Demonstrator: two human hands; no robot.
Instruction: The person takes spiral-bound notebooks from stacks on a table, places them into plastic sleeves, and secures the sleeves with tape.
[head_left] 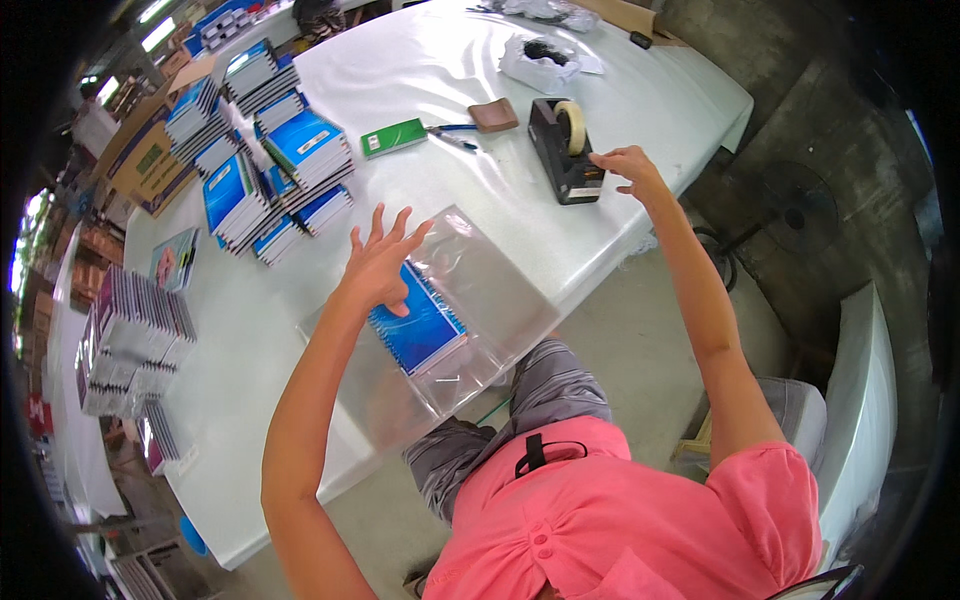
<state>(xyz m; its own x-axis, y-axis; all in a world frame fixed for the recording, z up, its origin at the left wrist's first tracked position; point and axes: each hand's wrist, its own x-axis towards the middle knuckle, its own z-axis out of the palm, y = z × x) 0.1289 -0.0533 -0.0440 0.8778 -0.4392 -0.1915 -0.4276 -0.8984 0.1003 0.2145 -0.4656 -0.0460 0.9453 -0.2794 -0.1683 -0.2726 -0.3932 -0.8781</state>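
A blue spiral-bound notebook (425, 325) lies on a clear plastic sheet (490, 270) at the table's front edge. My left hand (385, 262) is over the notebook's upper left part, fingers spread and the thumb across its cover. To the right, my right hand (630, 168) reaches to the side of a black tape dispenser (562, 160). Its fingers are stretched out toward the dispenser, with the thumb apart. A roll of pale tape (571, 128) sits in the dispenser. Whether the fingertips touch a tape end is too small to tell.
Stacks of blue notebooks (300, 140) stand at the back left, beside a cardboard box (150, 155). More notebooks (140, 325) are piled at the left edge. A green box (394, 138), pens (455, 137), a brown pad (493, 115) and a white plastic bag (540, 65) lie farther back.
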